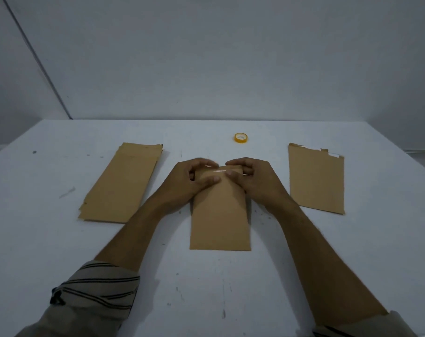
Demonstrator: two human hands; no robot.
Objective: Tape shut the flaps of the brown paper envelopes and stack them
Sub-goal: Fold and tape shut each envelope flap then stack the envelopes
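A brown paper envelope point(220, 215) lies lengthwise in the middle of the white table point(60, 239). Both hands are at its far end, where a shiny strip of clear tape crosses the folded flap. My left hand point(193, 178) grips the left corner, thumb on top and fingers curled over the far edge. My right hand point(251, 177) grips the right corner the same way. The thumbs nearly meet on the tape. A stack of several envelopes point(122, 183) lies to the left. A single envelope with tape at its far corner point(317, 181) lies to the right.
A small yellow roll of tape point(241, 137) sits beyond the hands near the far edge of the table. A grey wall rises right behind the table. Striped sleeves are rolled up on both forearms.
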